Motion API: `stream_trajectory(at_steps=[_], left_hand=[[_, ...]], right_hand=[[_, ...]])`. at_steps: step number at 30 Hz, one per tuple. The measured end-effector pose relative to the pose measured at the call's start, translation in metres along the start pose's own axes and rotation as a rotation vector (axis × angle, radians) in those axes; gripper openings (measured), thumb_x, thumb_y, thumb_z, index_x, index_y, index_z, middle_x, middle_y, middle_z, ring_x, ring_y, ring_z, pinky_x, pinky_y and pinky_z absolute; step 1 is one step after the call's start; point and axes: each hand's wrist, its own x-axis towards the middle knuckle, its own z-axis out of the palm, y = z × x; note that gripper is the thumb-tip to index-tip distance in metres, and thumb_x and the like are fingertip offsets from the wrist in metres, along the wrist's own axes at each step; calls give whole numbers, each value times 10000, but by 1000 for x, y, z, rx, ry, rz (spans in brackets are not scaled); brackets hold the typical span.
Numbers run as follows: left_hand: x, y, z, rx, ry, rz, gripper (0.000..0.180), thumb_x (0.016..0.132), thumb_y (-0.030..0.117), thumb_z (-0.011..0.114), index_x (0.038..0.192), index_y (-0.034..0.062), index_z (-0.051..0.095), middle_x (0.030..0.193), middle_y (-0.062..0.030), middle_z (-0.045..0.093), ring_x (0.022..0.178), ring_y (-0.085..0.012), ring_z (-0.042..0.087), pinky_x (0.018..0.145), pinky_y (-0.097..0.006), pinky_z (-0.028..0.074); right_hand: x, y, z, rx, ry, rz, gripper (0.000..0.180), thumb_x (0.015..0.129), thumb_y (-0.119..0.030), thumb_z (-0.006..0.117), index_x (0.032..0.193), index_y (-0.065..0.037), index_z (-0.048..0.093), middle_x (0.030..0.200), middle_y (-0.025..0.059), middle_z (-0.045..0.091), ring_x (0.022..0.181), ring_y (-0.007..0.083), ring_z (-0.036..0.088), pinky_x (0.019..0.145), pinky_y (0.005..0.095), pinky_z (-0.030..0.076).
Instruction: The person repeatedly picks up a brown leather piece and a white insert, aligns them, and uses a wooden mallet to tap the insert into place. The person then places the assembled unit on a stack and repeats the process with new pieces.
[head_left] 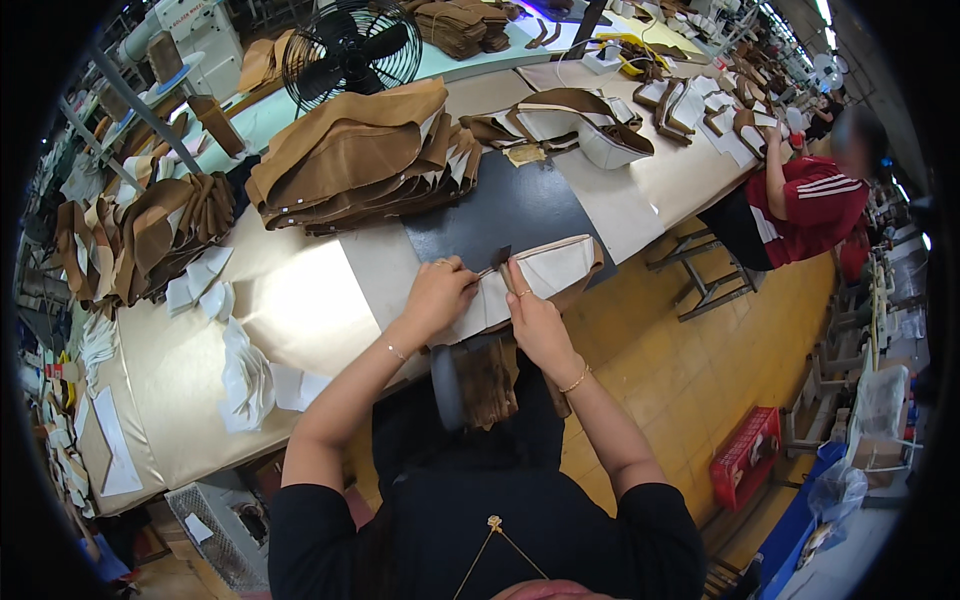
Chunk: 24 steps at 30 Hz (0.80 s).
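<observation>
Left hand (441,298) pinched on white-lined piece (556,268), likely steadying its edge | right hand (535,322) closed around dark-ended tool (502,257)

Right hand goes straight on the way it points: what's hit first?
Past the small dark item at its fingertips, the right hand would cross the grey mat and probably meet the brown stack; depth is unclear.

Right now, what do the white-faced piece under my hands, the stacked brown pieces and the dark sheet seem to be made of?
White-faced piece: matte, perhaps fabric or paper lining, with creases.
Stacked brown pieces: probably leather or imitation, matte and softly bent.
Dark sheet: possibly rubber or plastic, smooth, dull sheen.
</observation>
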Motion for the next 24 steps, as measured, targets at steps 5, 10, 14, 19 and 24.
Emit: stream_trajectory(at_steps=[5, 10, 14, 19, 24], left_hand=[[-6, 2, 5, 171, 51, 96, 159, 869, 184, 649, 961, 94, 743, 947, -77, 632, 951, -250, 601, 808, -362, 421], [-7, -14, -3, -254, -15, -88, 140, 859, 156, 641, 938, 85, 733, 864, -65, 603, 873, -250, 593, 801, -371, 425], [-12, -9, 3, 30, 25, 70, 133, 865, 160, 649, 936, 77, 725, 881, -64, 605, 880, -246, 591, 806, -382, 419], [-12, -16, 9, 25, 110, 133, 91, 873, 145, 657, 899, 62, 682, 891, -73, 593, 862, -266, 578, 791, -388, 415], [6, -13, 36, -219, 157, 58, 91, 897, 131, 602, 919, 48, 628, 963, -97, 577, 934, -297, 572, 846, -410, 412]], right_hand=[[-10, -7, 14, 46, 50, -13, 561, 1009, -155, 451, 1530, -66, 263, 814, 306, 636, 770, 472, 636, 705, 532, 504], [-9, -8, 6, 57, -29, 5, 557, 1014, -155, 442, 1532, -68, 257, 866, 311, 632, 798, 467, 636, 697, 517, 509], [-18, -21, 13, 79, 111, -100, 552, 1013, -154, 437, 1529, -65, 264, 880, 307, 640, 802, 462, 642, 700, 524, 503], [-13, -2, 23, 5, -56, 19, 544, 1018, -155, 418, 1533, -68, 265, 939, 319, 633, 826, 467, 635, 737, 522, 488], [-7, -2, 9, 48, 129, -68, 571, 1012, -170, 444, 1537, -80, 240, 940, 303, 651, 824, 467, 642, 722, 539, 516]])
